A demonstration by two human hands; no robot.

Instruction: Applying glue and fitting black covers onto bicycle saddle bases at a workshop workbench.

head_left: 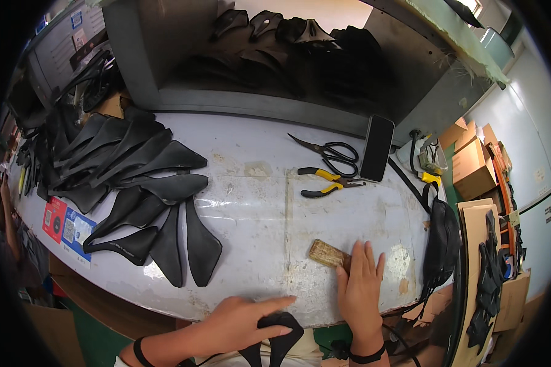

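A black forked piece point(288, 323), shaped like a bicycle saddle shell, is at the table's front edge with two legs pointing down out of view. My left hand point(236, 321) grips it; the thumb lies across its top and the index finger stretches past it, while the other fingers are hidden. On the tabletop to the right lies a worn brown block point(328, 252). My right hand point(361, 290) has its thumb and index finger around the block's near end, with the other fingers stretched forward. A dark wristband circles each wrist.
Several smooth black saddle pieces point(147, 153) are piled on the table's left. Scissors point(333, 151), yellow-black pliers point(326, 182) and a phone point(378, 148) lie toward the back. A grey metal shelf point(245, 104) holds more black pieces. A black pouch point(441, 238) hangs at the right edge; cardboard boxes point(473, 168) stand beyond.
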